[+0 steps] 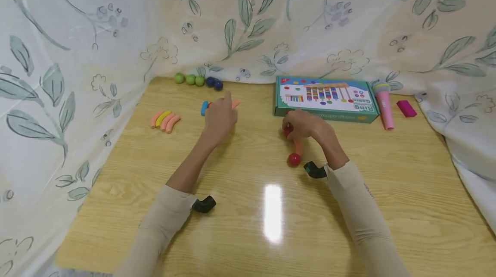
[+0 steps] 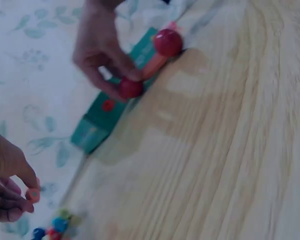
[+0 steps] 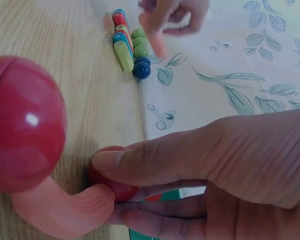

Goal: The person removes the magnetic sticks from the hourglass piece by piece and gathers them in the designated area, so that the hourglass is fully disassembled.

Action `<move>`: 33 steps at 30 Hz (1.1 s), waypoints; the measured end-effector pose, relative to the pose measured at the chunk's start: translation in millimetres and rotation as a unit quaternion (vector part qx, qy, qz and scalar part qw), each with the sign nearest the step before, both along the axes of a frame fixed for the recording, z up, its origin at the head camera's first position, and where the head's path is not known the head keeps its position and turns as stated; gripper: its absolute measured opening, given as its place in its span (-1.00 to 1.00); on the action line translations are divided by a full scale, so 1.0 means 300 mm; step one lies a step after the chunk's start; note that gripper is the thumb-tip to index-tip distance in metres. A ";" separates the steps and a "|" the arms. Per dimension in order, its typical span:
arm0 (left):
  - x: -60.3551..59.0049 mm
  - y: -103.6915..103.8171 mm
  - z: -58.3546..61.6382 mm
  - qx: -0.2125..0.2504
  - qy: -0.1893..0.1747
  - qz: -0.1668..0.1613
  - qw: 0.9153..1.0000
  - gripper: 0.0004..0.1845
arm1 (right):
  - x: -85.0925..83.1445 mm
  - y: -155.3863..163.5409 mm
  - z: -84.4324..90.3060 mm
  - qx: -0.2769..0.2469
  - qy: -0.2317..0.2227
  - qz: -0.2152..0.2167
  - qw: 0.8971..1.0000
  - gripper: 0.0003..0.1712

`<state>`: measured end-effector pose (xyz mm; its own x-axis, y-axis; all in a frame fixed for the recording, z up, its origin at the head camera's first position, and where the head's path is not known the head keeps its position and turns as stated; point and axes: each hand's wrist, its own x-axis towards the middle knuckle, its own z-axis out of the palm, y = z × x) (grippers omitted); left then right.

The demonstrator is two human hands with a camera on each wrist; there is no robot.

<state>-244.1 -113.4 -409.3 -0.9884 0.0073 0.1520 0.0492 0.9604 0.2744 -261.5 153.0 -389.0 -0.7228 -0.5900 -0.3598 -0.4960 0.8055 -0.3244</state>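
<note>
My right hand [image 1: 304, 124] pinches a red round bead [image 3: 124, 191] between thumb and fingers, low over the wooden table. Against that bead lies one end of a curved salmon bead [image 3: 65, 212]. At its other end sits a second red round bead [image 1: 294, 159], so the three make a short row. My left hand [image 1: 221, 115] is raised to the left and holds another salmon bead [image 2: 33, 195] between thumb and fingers. Near that hand, several ribbed stick beads [image 3: 124, 56] in lime, blue and red lie side by side, partly covered by the hand in the head view.
A green ring-game box [image 1: 325, 96] lies behind my right hand, with a pink toy microphone [image 1: 384, 109] and a magenta block [image 1: 406, 108] to its right. Green beads [image 1: 190, 79] and navy beads [image 1: 218, 85] line the back edge. Curved pieces [image 1: 168, 122] lie at left.
</note>
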 end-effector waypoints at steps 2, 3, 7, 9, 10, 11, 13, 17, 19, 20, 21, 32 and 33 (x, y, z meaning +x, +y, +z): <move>0.020 -0.051 0.023 -0.007 -0.013 0.013 1.000 -0.64 | 0.001 0.006 0.006 -0.001 -0.003 -0.002 1.000 -0.66; 0.032 -0.079 0.031 -0.012 -0.020 0.017 1.000 -0.62 | 0.002 0.009 0.009 -0.002 -0.005 -0.002 1.000 -0.66; 0.088 -0.212 0.031 -0.035 -0.041 0.037 0.998 -0.65 | 0.005 0.002 0.009 0.001 -0.011 0.004 1.000 -0.67; 0.110 -0.268 0.025 -0.055 -0.041 0.046 0.997 -0.65 | 0.007 0.003 0.012 0.000 -0.007 0.004 1.000 -0.68; 0.119 -0.292 0.020 -0.063 -0.039 0.053 0.996 -0.67 | 0.007 0.003 0.013 0.000 -0.005 0.004 1.000 -0.68; 0.129 -0.314 0.017 -0.067 -0.039 0.059 0.995 -0.71 | 0.007 0.004 0.015 -0.001 -0.002 0.004 1.000 -0.68; 0.144 -0.349 0.014 -0.072 -0.043 0.067 0.994 -0.80 | 0.007 0.006 0.019 -0.006 0.002 0.008 1.000 -0.68; 0.164 -0.396 0.006 -0.076 -0.057 0.074 0.993 -0.85 | 0.004 0.003 0.019 -0.010 0.000 0.011 1.000 -0.67; 0.167 -0.410 -0.002 -0.084 -0.056 0.074 0.992 -0.82 | 0.002 0.000 0.015 -0.008 -0.003 0.008 1.000 -0.66; 0.168 -0.414 -0.007 -0.087 -0.055 0.076 0.992 -0.80 | 0.002 -0.001 0.013 -0.006 -0.004 0.006 1.000 -0.66; 0.168 -0.419 -0.013 -0.090 -0.053 0.077 0.992 -0.79 | 0.002 -0.002 0.011 -0.004 -0.005 0.004 1.000 -0.66; 0.168 -0.436 -0.027 -0.086 -0.071 0.091 0.990 -0.60 | -0.002 -0.010 -0.003 -0.035 -0.012 0.036 0.999 -0.62; 0.167 -0.430 -0.024 -0.079 -0.069 0.091 0.990 -0.61 | -0.003 -0.011 -0.005 -0.042 -0.010 0.040 0.998 -0.61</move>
